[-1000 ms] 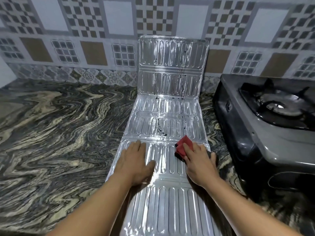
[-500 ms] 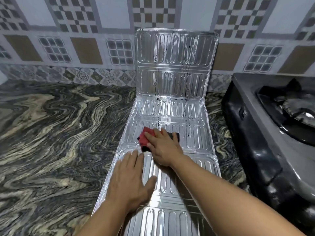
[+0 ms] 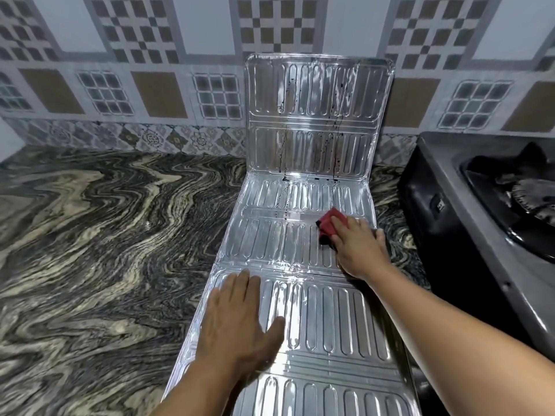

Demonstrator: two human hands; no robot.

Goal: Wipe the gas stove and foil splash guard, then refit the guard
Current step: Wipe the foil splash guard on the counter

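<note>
The ribbed foil splash guard lies unfolded along the marble counter, its far panel leaning upright against the tiled wall. Dark drip stains run down that upright panel and onto the panel below it. My left hand lies flat on a near panel, fingers straight, pressing it down. My right hand presses a red and black cloth onto the right side of the middle panel; its fingers cover most of the cloth. The dark grey gas stove stands at the right, close to the guard's right edge.
The swirled marble counter stretches to the left of the guard. A patterned tile wall runs along the back. The stove's burner and pan support sit at the far right edge of view.
My right hand has slid the cloth from the left part of the middle panel over to its right side. My left hand has stayed pressed on the near panel.
</note>
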